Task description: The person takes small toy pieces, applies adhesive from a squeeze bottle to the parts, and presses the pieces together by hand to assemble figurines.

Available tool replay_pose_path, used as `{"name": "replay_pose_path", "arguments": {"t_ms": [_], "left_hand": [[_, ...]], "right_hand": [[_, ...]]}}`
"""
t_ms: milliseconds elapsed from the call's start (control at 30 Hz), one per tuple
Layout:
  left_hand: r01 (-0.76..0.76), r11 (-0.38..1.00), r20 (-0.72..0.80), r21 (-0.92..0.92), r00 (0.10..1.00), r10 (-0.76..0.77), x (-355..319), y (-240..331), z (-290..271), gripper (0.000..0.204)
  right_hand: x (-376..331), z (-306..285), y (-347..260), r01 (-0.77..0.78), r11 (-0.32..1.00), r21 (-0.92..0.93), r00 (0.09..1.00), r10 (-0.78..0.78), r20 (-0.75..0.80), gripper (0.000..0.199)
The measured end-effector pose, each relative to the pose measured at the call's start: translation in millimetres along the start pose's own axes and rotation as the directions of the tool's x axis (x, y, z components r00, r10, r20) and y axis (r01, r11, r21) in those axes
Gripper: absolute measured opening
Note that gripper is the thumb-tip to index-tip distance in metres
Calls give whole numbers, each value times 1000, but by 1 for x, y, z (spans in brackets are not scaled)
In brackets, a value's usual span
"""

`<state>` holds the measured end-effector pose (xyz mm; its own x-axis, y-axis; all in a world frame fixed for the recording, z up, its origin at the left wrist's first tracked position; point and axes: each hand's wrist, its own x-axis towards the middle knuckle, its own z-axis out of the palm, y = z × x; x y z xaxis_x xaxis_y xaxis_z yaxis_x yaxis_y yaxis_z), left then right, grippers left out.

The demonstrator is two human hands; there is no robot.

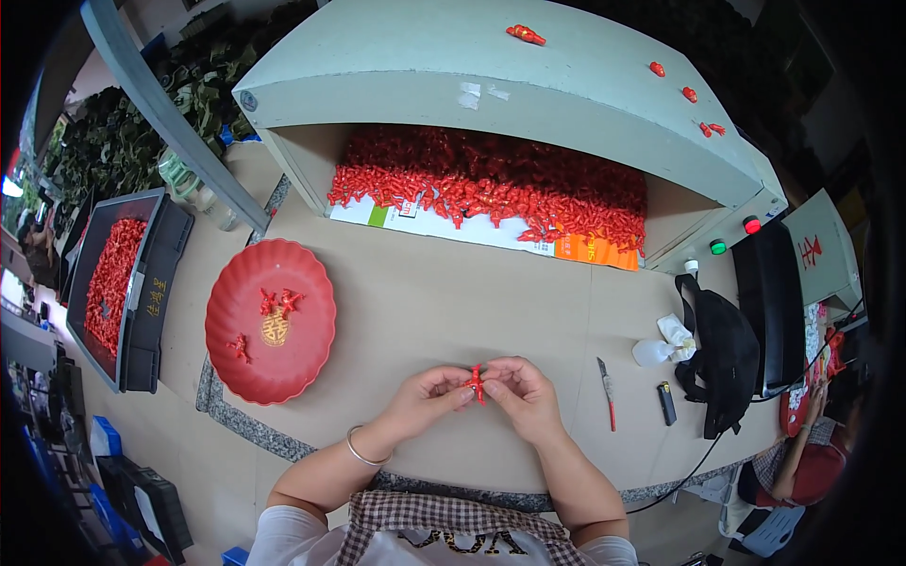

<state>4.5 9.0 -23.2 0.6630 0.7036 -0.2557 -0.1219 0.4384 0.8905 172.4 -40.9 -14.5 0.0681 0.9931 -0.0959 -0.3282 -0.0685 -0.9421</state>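
Between my two hands, near the front of the table, is a small glossy red plastic figure [478,385] with limb-like parts sticking out. My left hand [427,398] pinches it from the left with thumb and fingers. From the right, my right hand [525,399] pinches it too, its thumb along the figure's side. The fingertips cover part of the figure. To the left of my hands stands a red scalloped plate [226,325], with a few similar red figures [279,302] lying in it.
A pale open-fronted box [377,90] at the back holds a heap of small red parts [491,193]. A grey crate [142,330] of red pieces stands left. A craft knife [607,391], lighter [666,403], small bottle [651,353] and black bag [727,354] lie right. A co-worker sits far right.
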Motion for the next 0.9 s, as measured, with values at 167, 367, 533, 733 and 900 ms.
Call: {"name": "replay_pose_path", "arguments": {"t_ms": [167,367,533,733,900], "left_hand": [[47,998,37,51,998,-49,1,2,-2,24],[38,999,67,39,997,-40,1,-2,-2,22],[19,999,49,31,999,-21,1,-4,0,21],[34,997,24,74,999,-36,0,-5,2,20],[30,995,11,94,999,-31,0,-6,1,19]], "right_hand": [[5,-5,-14,112,897,-428,992,-125,-2,17],[7,-4,-19,148,821,-552,989,-137,60,9],[8,-6,-17,209,745,-633,977,-186,103,7],[9,-6,-12,280,689,-669,957,-258,135,6],[9,-6,-9,297,679,-671,951,-274,144,6]]}}
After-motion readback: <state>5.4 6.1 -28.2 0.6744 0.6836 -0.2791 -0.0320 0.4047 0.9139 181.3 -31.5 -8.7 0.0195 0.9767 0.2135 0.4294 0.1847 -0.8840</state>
